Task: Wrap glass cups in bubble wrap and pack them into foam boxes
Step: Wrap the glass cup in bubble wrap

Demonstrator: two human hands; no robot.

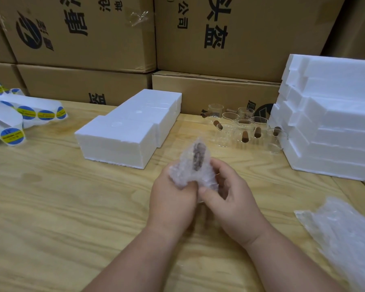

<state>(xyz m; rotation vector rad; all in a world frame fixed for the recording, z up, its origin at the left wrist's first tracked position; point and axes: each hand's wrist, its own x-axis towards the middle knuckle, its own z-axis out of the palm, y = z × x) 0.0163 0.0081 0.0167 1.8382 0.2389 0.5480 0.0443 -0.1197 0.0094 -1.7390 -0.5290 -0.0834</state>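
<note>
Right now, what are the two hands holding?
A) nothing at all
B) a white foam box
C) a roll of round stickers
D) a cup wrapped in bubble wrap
D: the left hand and the right hand both grip a bubble-wrapped cup above the wooden table, its brown handle showing through the wrap, while the foam boxes and the stickers lie untouched farther back.

A warehouse packing station: printed cartons (76, 32) are stacked wall-high behind a plywood table (51, 197) that carries foam boxes (333, 119), sticker strips (25, 114) and loose glass cups (242, 127).
</note>
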